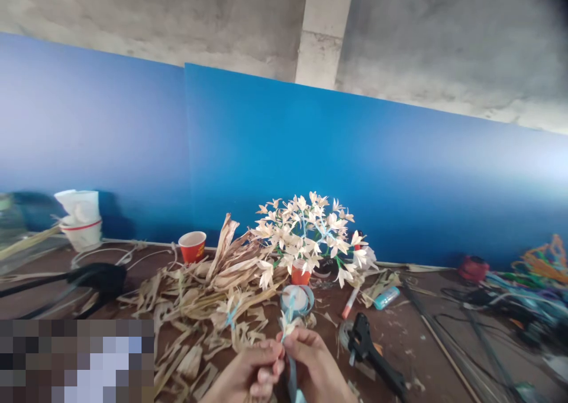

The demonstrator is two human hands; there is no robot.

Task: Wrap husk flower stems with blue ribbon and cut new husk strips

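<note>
My left hand (251,372) and my right hand (313,364) meet at the bottom centre, both pinched on a small cream husk flower (287,326). A pale blue ribbon (291,379) hangs down from the flower between my hands. Just beyond them lies a roll of blue ribbon tape (297,300). Further back stands a bouquet of cream husk flowers (306,234) in an orange cup (300,276).
A heap of dried corn husks (208,290) covers the brown table to the left. A red paper cup (192,246), white cups (80,216), a black glue gun (370,350), a marker (349,303) and tangled cords (523,302) lie around. A blue wall rises behind.
</note>
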